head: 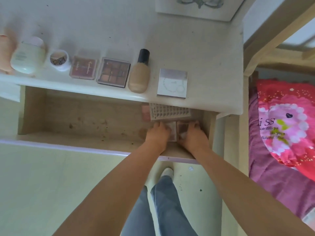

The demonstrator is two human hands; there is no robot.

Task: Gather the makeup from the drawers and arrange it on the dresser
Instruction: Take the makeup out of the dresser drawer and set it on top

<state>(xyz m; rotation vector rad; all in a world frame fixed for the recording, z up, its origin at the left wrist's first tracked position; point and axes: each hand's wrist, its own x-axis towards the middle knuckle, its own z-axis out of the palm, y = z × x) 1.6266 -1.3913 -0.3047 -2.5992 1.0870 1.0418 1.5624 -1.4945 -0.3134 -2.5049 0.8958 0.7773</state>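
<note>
White dresser (196, 53) holds makeup above an open wooden drawer (85, 116).

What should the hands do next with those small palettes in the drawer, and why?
Probably lift them out and up to the dresser top. The left hand and right hand each rest on a small palette in the open drawer's right corner, and the row of makeup ends at the white compact, with bare surface to its right.
</note>
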